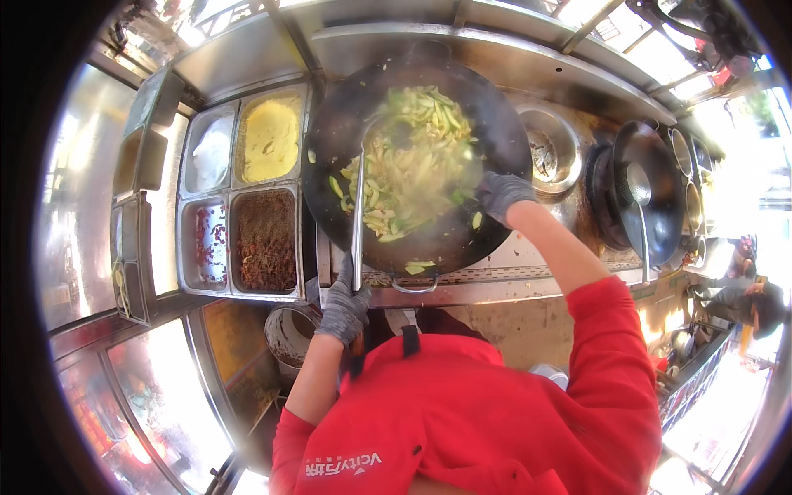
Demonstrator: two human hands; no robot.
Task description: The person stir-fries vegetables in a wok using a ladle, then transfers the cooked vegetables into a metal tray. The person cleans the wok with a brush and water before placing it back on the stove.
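Observation:
A large black wok (495, 130) holds sliced green vegetables (427, 167) under rising steam. My left hand (343, 306), in a grey knit glove, grips the handle end of a metal ladle (357, 229) at the wok's near left rim. The ladle's head is partly hidden among the food. At the wok's right side is my right hand (504, 195), also gloved in grey, reaching over the rim beside the vegetables. Its fingers are blurred by steam, so I cannot tell whether they hold anything. A metal loop handle (414, 287) sticks out at the wok's near edge.
Left of the wok, metal trays hold a yellow seasoning (270, 139), white powder (211, 154) and dark chili-like flakes (266, 241). To the right stand a metal pot (569, 142) and another wok (665, 210) with a perforated ladle (635, 184). A bucket (281, 328) is below left; a person (742, 309) is far right.

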